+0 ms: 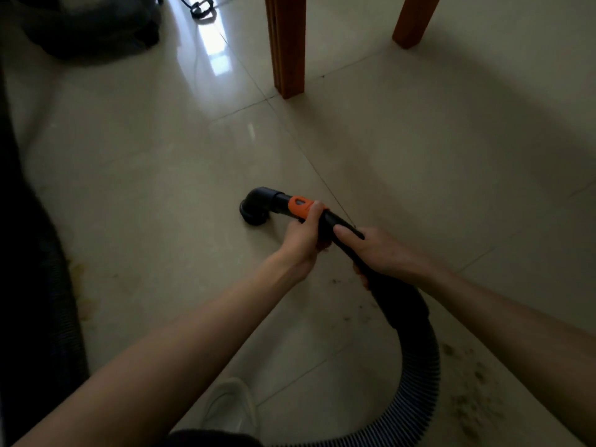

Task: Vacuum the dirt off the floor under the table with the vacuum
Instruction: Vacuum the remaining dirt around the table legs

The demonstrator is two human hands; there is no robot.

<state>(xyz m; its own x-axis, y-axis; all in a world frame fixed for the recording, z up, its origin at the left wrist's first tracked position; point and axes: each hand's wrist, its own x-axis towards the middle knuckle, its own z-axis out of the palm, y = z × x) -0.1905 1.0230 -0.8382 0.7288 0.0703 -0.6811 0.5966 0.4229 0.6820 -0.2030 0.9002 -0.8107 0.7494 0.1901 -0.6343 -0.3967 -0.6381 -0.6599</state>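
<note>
Head view, looking down. Left hand (303, 240) is wrapped round the vacuum's black tube (325, 221), thumb resting at the orange collar (300, 208). Right hand (374, 250) is closed on the same tube just behind it, thumb laid along the top. Both grips look firm.

Nozzle (254, 209), a short black elbow, sits mouth-down on the pale tiled floor (145, 162), ahead of the hands. Ribbed hose (419, 366) curves back from the right hand and out of frame at the bottom.

Dirt (467, 391): brownish crumbs scattered near the hose bend at lower right, with thinner specks trailing up toward the right hand. Nozzle is well apart from the main patch.

Judgement on the step: swing the nozzle back and right to the crumbs, keep its mouth flat on the tile, and pass slowly so the hose does not drag through the patch and spread it.

Count: two hands, one tube, one nozzle, one hose, two wooden table legs (288, 46) at top, one white shoe (230, 408). Dark bulk at upper left (93, 24) is possibly the vacuum body; too blurred to be sure.
</note>
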